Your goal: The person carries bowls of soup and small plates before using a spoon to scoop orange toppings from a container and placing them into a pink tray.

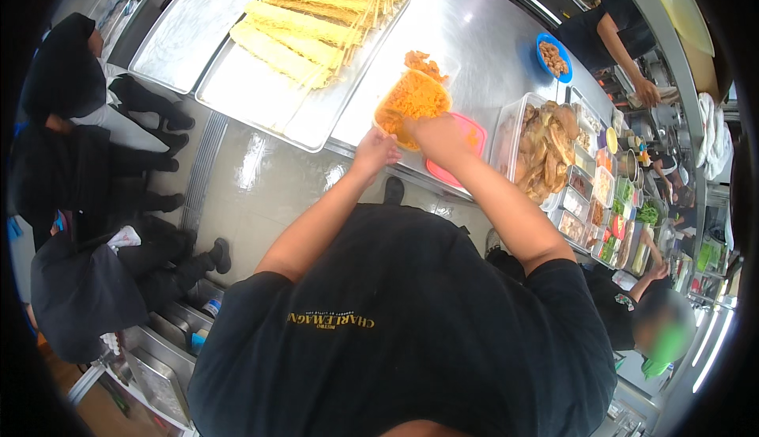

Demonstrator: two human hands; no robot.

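On the steel table stands a plastic tub (420, 94) of orange, shredded-looking food. My left hand (376, 151) holds the tub by its near left rim. My right hand (437, 138) reaches over the near right rim, its fingertips down at the food; whether they grip any of it cannot be seen. Behind the tub, a small heap of orange food (424, 63) lies on what looks like clear plastic. A pink-red lid (481, 134) with orange bits on it rests beside the tub, partly under my right forearm.
A metal tray (261, 111) bears yellow noodle-like bundles (320, 22) on sticks; another tray (195, 27) is left of it. At right stand a clear container of browned meat pieces (548, 146), several ingredient tubs and a blue bowl (554, 57). Co-workers stand left and right.
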